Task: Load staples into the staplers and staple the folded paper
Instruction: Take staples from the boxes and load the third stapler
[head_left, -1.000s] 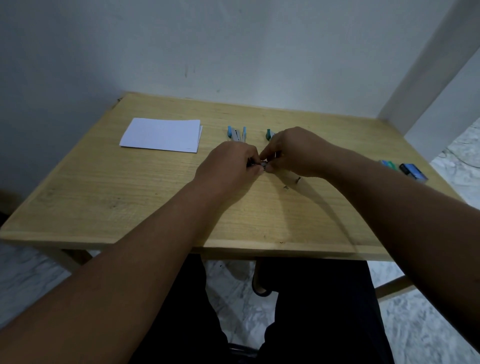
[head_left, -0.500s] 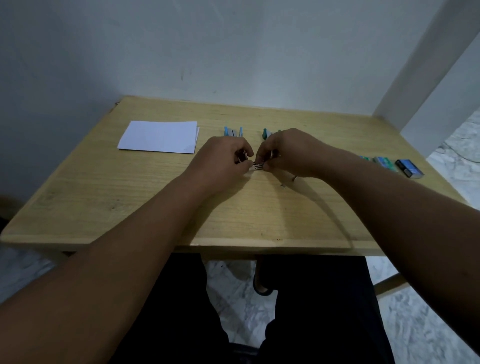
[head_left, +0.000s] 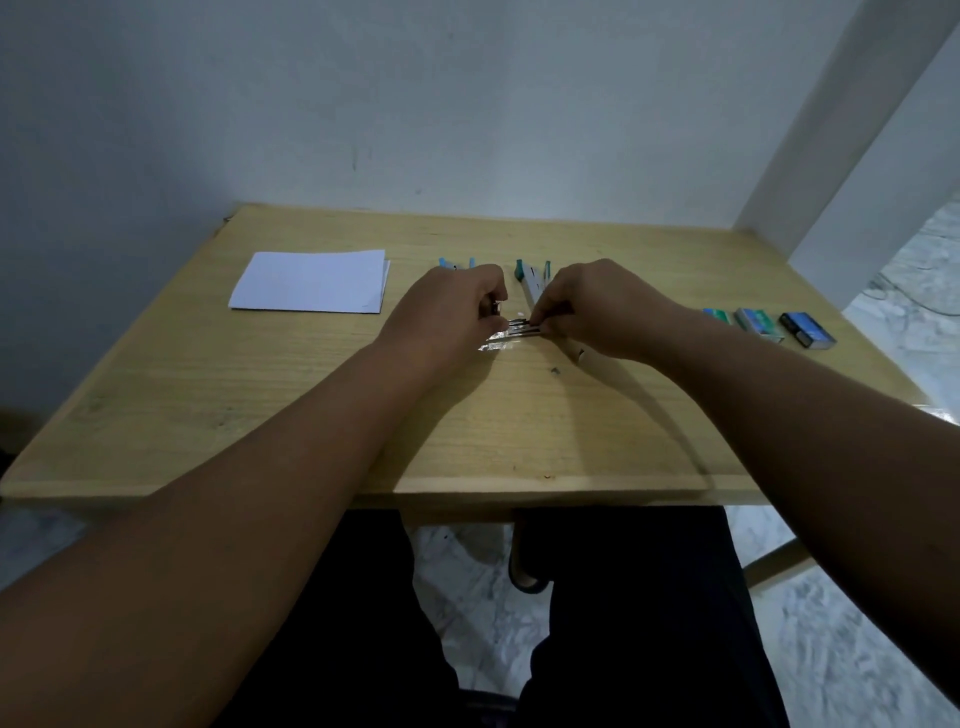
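At mid-table, a strip of staples is pinched between the curled fingertips of the right hand — its free end points toward the left hand, whose fingers are curled round a small metallic piece; what it is cannot be told. A bit of silvery foil lies just beneath the two hands. Two staplers, a blue one and a teal one, are partly hidden behind the hands. The folded paper lies flat to the left — well apart. Three staple boxes are lined up near the right edge of the wooden table.
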